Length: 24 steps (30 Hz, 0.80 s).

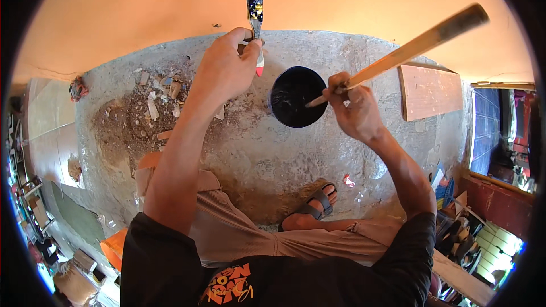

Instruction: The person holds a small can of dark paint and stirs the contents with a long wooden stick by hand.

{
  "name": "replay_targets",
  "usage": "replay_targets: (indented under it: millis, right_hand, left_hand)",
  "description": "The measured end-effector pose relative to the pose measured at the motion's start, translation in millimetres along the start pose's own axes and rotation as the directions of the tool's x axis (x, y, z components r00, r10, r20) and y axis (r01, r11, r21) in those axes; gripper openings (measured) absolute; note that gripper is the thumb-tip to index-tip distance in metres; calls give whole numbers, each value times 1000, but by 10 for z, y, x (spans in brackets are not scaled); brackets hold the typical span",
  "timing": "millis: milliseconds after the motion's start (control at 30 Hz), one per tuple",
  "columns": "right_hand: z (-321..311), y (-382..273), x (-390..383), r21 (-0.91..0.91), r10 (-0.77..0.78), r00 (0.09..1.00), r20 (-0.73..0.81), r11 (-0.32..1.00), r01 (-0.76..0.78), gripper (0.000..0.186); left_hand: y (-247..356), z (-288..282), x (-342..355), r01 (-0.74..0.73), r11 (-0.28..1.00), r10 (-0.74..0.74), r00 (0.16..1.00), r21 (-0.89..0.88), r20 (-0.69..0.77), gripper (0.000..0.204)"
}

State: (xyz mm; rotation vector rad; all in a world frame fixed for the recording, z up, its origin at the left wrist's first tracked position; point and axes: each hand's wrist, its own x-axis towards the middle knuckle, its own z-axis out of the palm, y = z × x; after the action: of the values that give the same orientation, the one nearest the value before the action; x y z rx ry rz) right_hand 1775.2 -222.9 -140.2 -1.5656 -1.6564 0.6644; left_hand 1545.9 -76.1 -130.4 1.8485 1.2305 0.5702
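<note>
My left hand (230, 68) grips a paintbrush (255, 5) upright near the orange wall, with its black bristles at the top and a red-and-white handle end below my fingers. My right hand (358, 111) is closed around a long wooden stick (415, 45) that slants from the upper right down into a round dark bucket (296, 118). The bucket stands on the worn concrete floor between and just beyond my hands. Its dark interior holds what looks like liquid, with the stick's lower end inside it.
Rubble (162, 96) lies at the left, and a wooden board (429, 94) leans at the back right beside the orange wall (170, 0). My sandalled foot (321, 202) is below the bucket. An orange container (114, 247) sits at lower left, and assorted clutter (483, 239) crowds the lower right.
</note>
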Motion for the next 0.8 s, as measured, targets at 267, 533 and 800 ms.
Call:
replay_targets:
  millis: [267,533,800]
  right_hand:
    - [81,71,169,-31,-84,994,-69,996,82,9]
    - [211,-155,62,14,30,991,127,999,-33,13]
    - [108,-47,109,-88,-87,994,-72,993,81,8]
  left_hand:
    - [86,-87,-71,54,998,-54,999,-17,8,33]
    - [118,-123,-90,63,997,-62,998,-50,20,32]
    - [67,-135,-90,37,999,-36,999,28,-17,32]
